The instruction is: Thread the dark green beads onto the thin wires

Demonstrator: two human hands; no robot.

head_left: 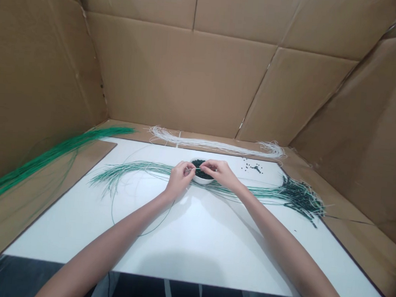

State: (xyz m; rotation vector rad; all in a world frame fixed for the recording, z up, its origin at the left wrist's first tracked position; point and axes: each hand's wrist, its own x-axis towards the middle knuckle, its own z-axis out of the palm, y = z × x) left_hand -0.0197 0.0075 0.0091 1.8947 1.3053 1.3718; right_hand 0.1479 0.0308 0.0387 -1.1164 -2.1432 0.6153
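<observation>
My left hand [181,179] is closed in a pinch on a thin strand [198,168], pale where it shows between my fingertips. My right hand [219,172] pinches at the strand's other end; whether a bead sits in those fingers is too small to tell. Right beneath both hands stands a white bowl [202,181] filled with small dark beads [199,163]. A loose green strand loops over the table below my left wrist. Behind the hands and bowl lies a bundle of green strands [148,165], its right end thick with dark beaded lengths [300,195].
White strands [215,145] lie in a bundle along the back edge. Green strands [57,151] stretch along the left side. Scattered dark beads [255,167] lie on the white board [191,239] right of the bowl. Cardboard walls [176,73] enclose the back and sides.
</observation>
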